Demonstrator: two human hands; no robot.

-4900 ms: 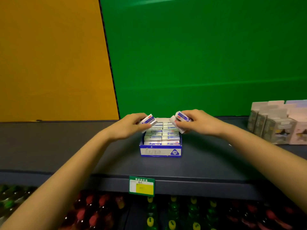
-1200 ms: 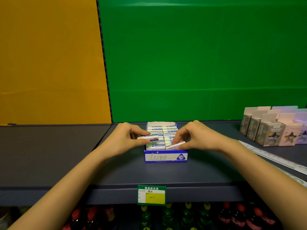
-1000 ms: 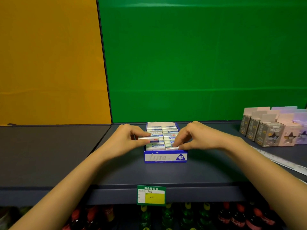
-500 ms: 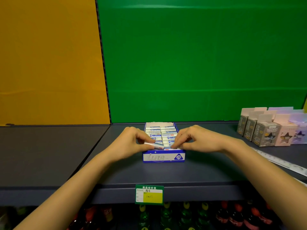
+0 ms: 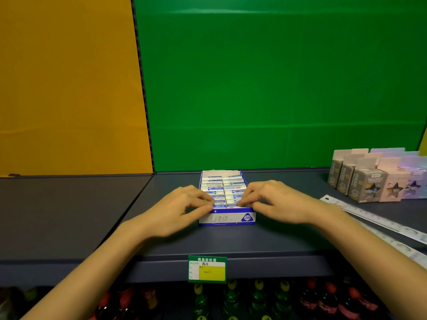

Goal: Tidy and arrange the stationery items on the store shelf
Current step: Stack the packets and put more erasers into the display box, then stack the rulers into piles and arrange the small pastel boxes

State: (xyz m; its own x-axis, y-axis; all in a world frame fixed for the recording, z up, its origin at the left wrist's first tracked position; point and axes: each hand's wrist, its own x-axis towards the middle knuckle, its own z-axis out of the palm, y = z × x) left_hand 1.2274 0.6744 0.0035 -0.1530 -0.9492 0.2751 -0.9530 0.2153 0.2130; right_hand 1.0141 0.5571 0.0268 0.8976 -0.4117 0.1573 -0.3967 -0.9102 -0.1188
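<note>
A blue and white display box (image 5: 227, 218) marked 2B stands in the middle of the dark shelf (image 5: 69, 215). It holds several white erasers (image 5: 221, 188) with blue sleeves, stacked in two columns. My left hand (image 5: 182, 209) is at the box's front left corner, its curled fingertips on the front left eraser (image 5: 218, 205) and its thumb against the box wall. My right hand (image 5: 272, 202) is at the front right corner, curled fingertips pinching the front right eraser (image 5: 232, 205). Both erasers sit down inside the box's front row.
Several small grey and pink cartons (image 5: 369, 183) stand at the back right. Long packaged rulers (image 5: 374, 219) lie slantwise on the shelf's right side. A green and yellow price tag (image 5: 207, 269) hangs on the shelf edge; bottles (image 5: 231, 301) fill the shelf below.
Each hand brought an eraser down from above the box into its front row. Both hands have sunk to the box's front corners.
</note>
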